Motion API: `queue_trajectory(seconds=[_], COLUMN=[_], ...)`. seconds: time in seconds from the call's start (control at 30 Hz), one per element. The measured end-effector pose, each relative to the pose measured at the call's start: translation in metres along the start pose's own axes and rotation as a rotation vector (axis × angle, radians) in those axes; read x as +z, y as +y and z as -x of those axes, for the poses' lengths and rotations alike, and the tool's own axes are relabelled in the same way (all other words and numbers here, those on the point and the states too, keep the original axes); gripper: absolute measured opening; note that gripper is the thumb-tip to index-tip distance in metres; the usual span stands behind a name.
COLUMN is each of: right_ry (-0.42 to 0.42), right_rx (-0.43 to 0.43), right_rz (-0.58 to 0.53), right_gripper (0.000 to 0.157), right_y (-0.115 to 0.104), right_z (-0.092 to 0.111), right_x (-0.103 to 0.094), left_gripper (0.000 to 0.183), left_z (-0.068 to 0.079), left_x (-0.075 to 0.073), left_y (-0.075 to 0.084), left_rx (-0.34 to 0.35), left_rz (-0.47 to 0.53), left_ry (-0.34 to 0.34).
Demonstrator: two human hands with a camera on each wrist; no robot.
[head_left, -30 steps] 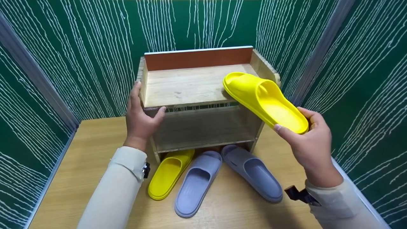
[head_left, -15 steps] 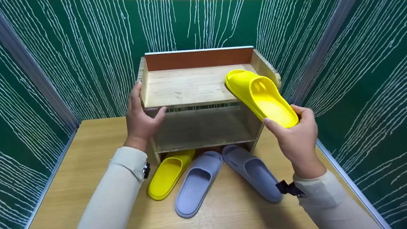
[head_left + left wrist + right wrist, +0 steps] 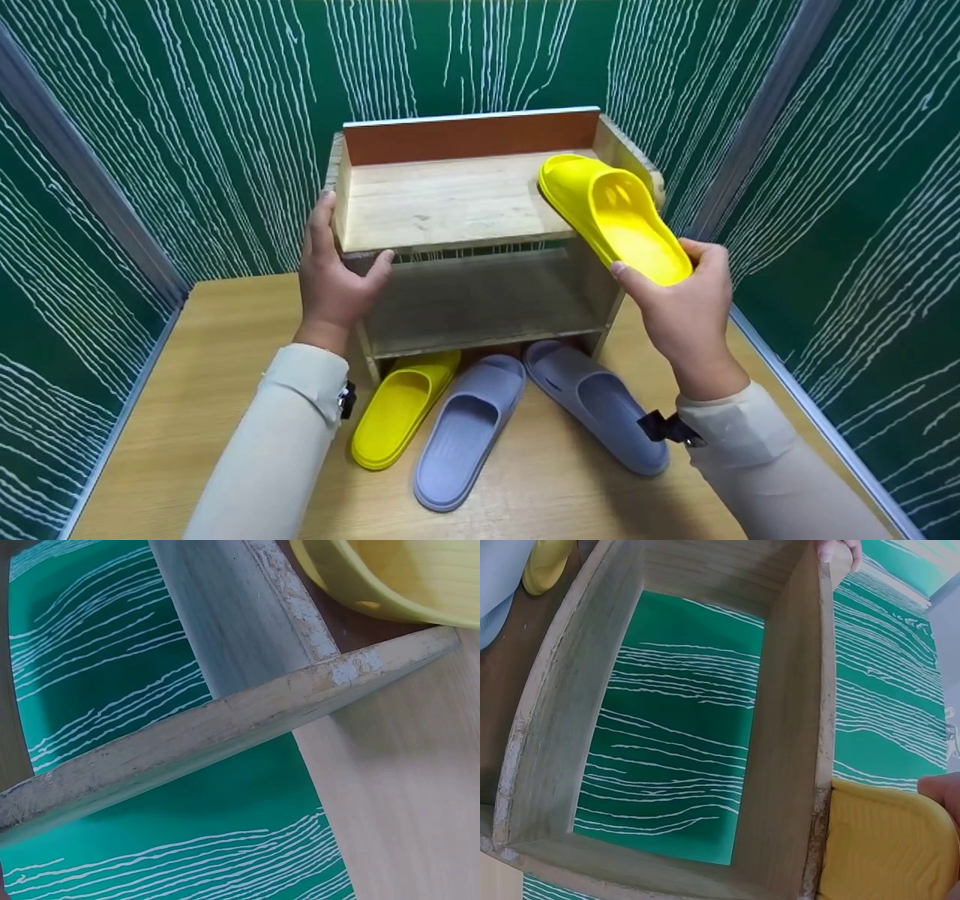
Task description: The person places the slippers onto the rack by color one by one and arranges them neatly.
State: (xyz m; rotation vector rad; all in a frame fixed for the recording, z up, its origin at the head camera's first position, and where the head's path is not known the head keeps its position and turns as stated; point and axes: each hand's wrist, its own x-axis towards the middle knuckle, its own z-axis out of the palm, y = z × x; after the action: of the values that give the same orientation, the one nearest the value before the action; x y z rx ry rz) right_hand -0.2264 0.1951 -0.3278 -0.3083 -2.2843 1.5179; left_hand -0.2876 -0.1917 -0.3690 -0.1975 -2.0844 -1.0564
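Observation:
In the head view, my right hand [image 3: 686,319] pinches the heel end of a yellow slipper [image 3: 574,191], thumb on the near edge. Its toe points away, over the right part of the top board of a small wooden shoe rack [image 3: 450,199]. The right wrist view catches the slipper's sole [image 3: 889,840] by the rack's edge; whether they touch, I cannot tell. My left hand [image 3: 337,289] grips the rack's left front corner, thumb at the front edge and fingers along the outer side. A second yellow slipper [image 3: 390,420] lies at the rack's foot, toe under the lower shelf.
Two grey slippers lie on the wooden surface before the rack: one in the middle [image 3: 457,457], another angled at the right [image 3: 619,420]. Green panels [image 3: 240,135] with white wavy lines enclose the back and sides. The rack has a raised brown back board [image 3: 472,139].
My right hand has carried the yellow slipper up and leftward, farther over the right side of the top board. The left hand keeps its place on the rack.

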Motion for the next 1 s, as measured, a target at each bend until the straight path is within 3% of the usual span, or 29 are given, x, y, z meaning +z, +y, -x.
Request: queue_trajectory(seconds=[0.47,1.0], right_ry=[0.023,0.059], right_rx=[-0.022,0.024], right_rz=[-0.035,0.054], right_gripper=[0.09,0.092], right_y=[-0.008,-0.021], right_z=[-0.012,-0.025], right_x=[0.017,0.033], left_gripper=[0.099,0.099], left_z=[0.0,0.0], left_x=[0.0,0.0], left_y=[-0.002,0.001], left_rx=[-0.001,0.0], left_rz=[-0.005,-0.01], left_ry=[0.003,0.001])
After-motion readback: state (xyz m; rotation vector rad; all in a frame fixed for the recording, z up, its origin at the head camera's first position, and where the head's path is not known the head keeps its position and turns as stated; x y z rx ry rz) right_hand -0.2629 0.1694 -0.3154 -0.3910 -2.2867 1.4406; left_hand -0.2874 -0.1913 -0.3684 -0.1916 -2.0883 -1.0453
